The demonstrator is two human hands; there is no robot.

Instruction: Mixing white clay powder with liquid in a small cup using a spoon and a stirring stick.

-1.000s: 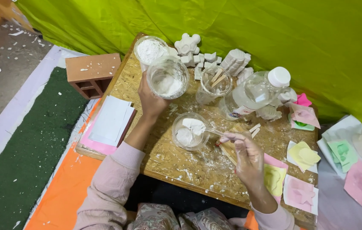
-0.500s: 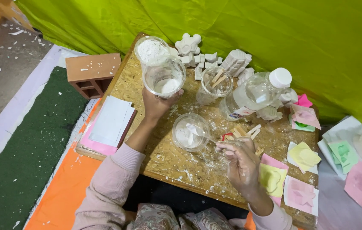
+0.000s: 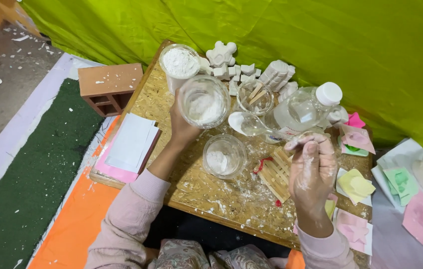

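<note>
While the left hand grips a clear cup of white powder, raised above the surface near its far-left corner, the right hand's fingers pinch a plastic spoon. Step judged: scooping powder; next needs spoon into cup.

Even, soft light, bright overall.
Shadows were faint; glare sat on the bottle; right hand slightly blurred; edges bowed a little.

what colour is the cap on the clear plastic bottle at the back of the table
White. The cap on the clear plastic bottle shows plainly in the head view.
</note>
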